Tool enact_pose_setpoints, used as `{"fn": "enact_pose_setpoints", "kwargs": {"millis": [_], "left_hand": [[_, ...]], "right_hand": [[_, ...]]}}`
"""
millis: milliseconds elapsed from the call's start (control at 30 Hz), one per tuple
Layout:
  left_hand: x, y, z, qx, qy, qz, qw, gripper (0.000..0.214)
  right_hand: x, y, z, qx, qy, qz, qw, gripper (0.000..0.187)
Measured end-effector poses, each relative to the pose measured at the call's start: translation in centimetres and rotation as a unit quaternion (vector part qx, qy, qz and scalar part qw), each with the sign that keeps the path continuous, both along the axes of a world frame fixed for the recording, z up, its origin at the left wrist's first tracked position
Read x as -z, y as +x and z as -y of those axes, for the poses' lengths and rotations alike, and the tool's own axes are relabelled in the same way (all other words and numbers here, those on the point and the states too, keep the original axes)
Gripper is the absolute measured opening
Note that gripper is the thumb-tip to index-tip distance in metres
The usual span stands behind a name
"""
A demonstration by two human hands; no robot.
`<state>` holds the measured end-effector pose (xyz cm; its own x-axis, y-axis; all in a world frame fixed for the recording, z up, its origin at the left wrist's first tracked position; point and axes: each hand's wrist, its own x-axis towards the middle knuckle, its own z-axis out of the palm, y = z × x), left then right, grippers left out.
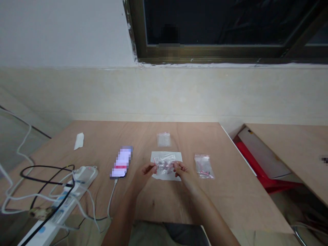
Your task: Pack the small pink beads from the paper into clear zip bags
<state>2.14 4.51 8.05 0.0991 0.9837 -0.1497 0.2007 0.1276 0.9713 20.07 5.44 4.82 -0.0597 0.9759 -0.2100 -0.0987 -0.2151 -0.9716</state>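
Note:
Both my hands are at the middle of the plywood table (225, 194), holding a small clear plastic bag (164, 164) of small pinkish and silvery parts between them. My left hand (146, 173) pinches the bag's left side, and my right hand (181, 170) pinches its right side. The bag is just above a white sheet of paper (178, 158). A second clear bag (204, 166) with pink-tipped parts lies to the right of the sheet. A third, smaller bag (163, 139) lies beyond it.
A pixelated phone (121, 162) lies left of my hands with a white cable running from it. Farther left are a white scrap (79, 141), a power strip (82, 177) and tangled black and white cables. The table's right edge drops toward a red object (253, 157).

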Motion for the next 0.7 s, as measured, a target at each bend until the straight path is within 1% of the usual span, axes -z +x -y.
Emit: {"fn": "enact_pose_setpoints", "kwargs": {"millis": [33,100,167,200,233,300,367,400,500,567,700], "left_hand": [[-0.1,0.0,0.1,0.009,-0.005,0.000,1.000,0.020],[-0.3,0.0,0.2,0.021,-0.010,-0.004,1.000,0.019],[-0.6,0.0,0.2,0.031,-0.007,-0.015,0.999,0.019],[-0.7,0.0,0.1,0.037,-0.005,-0.023,0.999,0.019],[-0.9,0.2,0.0,0.043,-0.001,-0.030,0.999,0.019],[-1.4,0.5,-0.3,0.056,0.015,-0.043,0.997,0.018],[-1.7,0.7,-0.6,0.062,0.036,-0.057,0.996,0.017],[-1.8,0.8,-0.8,0.063,0.042,-0.064,0.995,0.016],[-1.8,0.6,-1.4,0.069,0.039,-0.079,0.994,0.014],[-1.6,0.3,-1.7,0.086,0.034,-0.076,0.993,0.015],[-1.3,-0.3,-2.4,0.104,0.031,-0.068,0.992,0.019]], "right_hand": [[0.2,0.1,0.3,0.012,0.001,0.022,1.000,0.034],[0.0,0.2,0.9,0.075,0.026,0.094,0.992,0.032],[-0.9,-0.2,1.3,0.151,0.072,0.174,0.970,0.029],[-1.5,-0.5,1.5,0.163,0.097,0.200,0.961,0.027],[-2.2,-1.0,1.7,0.151,0.118,0.215,0.958,0.023],[-3.5,-2.1,1.7,0.055,0.143,0.205,0.967,0.016],[-4.2,-3.1,1.3,-0.021,0.142,0.186,0.972,0.017],[-4.3,-3.4,1.0,-0.042,0.138,0.181,0.973,0.017],[-4.2,-3.8,-0.2,-0.070,0.130,0.178,0.973,0.018],[-4.0,-3.7,-0.9,-0.079,0.123,0.181,0.972,0.018],[-3.9,-3.5,-1.7,-0.079,0.104,0.185,0.974,0.016]]}}
